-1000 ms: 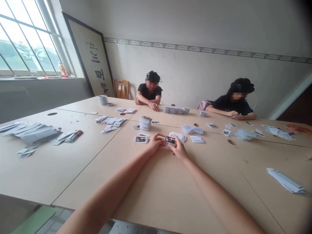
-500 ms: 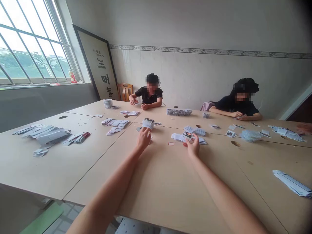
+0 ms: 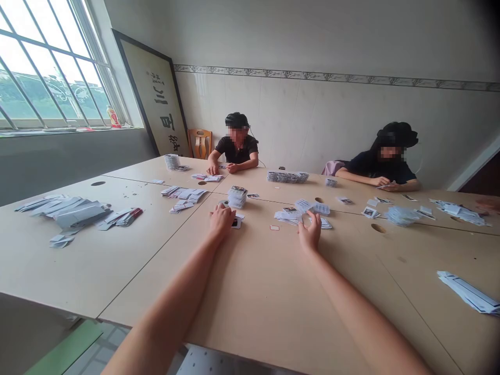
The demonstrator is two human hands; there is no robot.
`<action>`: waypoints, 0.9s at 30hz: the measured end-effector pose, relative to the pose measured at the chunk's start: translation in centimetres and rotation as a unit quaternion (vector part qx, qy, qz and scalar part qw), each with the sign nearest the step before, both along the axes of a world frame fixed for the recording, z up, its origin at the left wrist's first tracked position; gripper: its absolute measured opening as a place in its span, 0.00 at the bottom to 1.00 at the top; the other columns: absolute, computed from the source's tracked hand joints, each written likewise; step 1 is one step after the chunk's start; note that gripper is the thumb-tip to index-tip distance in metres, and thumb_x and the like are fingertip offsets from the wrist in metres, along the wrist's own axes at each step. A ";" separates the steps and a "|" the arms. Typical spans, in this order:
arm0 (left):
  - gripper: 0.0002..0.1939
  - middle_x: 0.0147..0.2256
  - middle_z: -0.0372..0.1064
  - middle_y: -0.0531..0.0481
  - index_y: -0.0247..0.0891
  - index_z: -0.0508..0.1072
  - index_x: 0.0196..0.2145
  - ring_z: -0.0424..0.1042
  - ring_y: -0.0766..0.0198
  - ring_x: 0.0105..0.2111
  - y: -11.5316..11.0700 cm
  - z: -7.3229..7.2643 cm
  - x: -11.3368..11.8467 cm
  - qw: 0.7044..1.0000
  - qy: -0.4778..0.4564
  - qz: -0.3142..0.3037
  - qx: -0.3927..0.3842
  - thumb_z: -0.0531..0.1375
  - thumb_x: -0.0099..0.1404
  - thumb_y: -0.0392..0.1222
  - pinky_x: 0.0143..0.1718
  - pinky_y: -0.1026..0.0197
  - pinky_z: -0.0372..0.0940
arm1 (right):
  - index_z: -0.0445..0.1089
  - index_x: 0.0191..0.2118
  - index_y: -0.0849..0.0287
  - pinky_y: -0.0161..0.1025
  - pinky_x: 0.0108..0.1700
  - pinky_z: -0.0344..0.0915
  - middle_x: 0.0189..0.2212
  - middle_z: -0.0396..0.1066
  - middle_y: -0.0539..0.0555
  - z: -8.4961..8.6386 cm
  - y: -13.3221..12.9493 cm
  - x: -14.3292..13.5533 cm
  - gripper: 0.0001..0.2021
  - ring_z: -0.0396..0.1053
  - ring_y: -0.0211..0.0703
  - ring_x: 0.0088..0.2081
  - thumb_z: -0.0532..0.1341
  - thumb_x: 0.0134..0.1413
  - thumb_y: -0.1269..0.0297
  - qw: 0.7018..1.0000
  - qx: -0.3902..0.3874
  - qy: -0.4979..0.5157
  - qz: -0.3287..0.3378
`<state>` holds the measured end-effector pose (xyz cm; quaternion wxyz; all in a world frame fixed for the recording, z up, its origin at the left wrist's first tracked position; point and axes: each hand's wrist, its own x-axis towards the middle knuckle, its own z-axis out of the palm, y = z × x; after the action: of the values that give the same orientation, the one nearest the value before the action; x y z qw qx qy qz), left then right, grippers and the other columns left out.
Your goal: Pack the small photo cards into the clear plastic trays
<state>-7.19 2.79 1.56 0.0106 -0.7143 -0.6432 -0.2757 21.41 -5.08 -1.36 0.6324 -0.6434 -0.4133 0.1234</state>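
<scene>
My left hand (image 3: 222, 221) is low over the table, its fingers open, beside a picture card (image 3: 236, 222) and just in front of a stack of clear packs (image 3: 237, 198). A round grey thing shows partly beyond its fingertips. My right hand (image 3: 310, 233) is open, thumb and fingers apart, at a spread of white slips (image 3: 283, 216). A small dark picture card (image 3: 289, 209) lies on those slips, and clear sheets (image 3: 321, 209) lie beyond them. Between my hands is a small red-edged label (image 3: 274, 228).
Paper piles (image 3: 82, 212) and bundled slips (image 3: 186, 194) lie left. A row of packs (image 3: 287, 177) stands at the back. Plastic sleeves (image 3: 401, 215) and long strips (image 3: 466, 292) are on the right. Two people (image 3: 237, 148) (image 3: 385, 164) sit across the table.
The picture card that was in my right hand is no longer in it, and that hand has opened. My left hand has moved left and nearer, uncovering a picture card. The view has shifted slightly.
</scene>
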 end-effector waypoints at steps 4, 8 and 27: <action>0.16 0.41 0.67 0.39 0.38 0.72 0.31 0.63 0.48 0.47 0.0 0.2 0.1 1.000 0.005 0.004 0.004 0.49 0.67 0.47 0.46 0.47 0.57 | 0.65 0.54 0.58 0.37 0.23 0.67 0.66 0.43 0.65 0.3 -0.3 -0.2 0.25 0.74 0.46 0.35 0.55 0.47 0.61 0.999 0.003 0.038 0.022; 0.15 0.44 0.66 0.39 0.39 0.72 0.37 0.61 0.49 0.49 0.0 0.1 0.2 0.999 0.030 -0.001 -0.013 0.48 0.67 0.47 0.47 0.47 0.56 | 0.67 0.51 0.57 0.36 0.23 0.68 0.66 0.47 0.62 0.2 -0.3 -0.3 0.22 0.73 0.45 0.36 0.55 0.49 0.60 0.999 -0.002 0.038 0.028; 0.19 0.34 0.74 0.37 0.33 0.73 0.37 0.73 0.49 0.37 -1.1 0.1 0.7 0.995 0.085 -0.021 -0.051 0.45 0.68 0.45 0.47 0.46 0.55 | 0.70 0.44 0.60 0.35 0.25 0.65 0.55 0.66 0.63 -0.1 -0.7 -0.6 0.20 0.70 0.41 0.28 0.53 0.48 0.56 0.999 -0.022 -0.006 0.044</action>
<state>-6.47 1.71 1.71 0.0233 -0.7482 -0.6379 -0.1809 20.79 -5.76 -1.45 0.6098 -0.6387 -0.4424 0.1566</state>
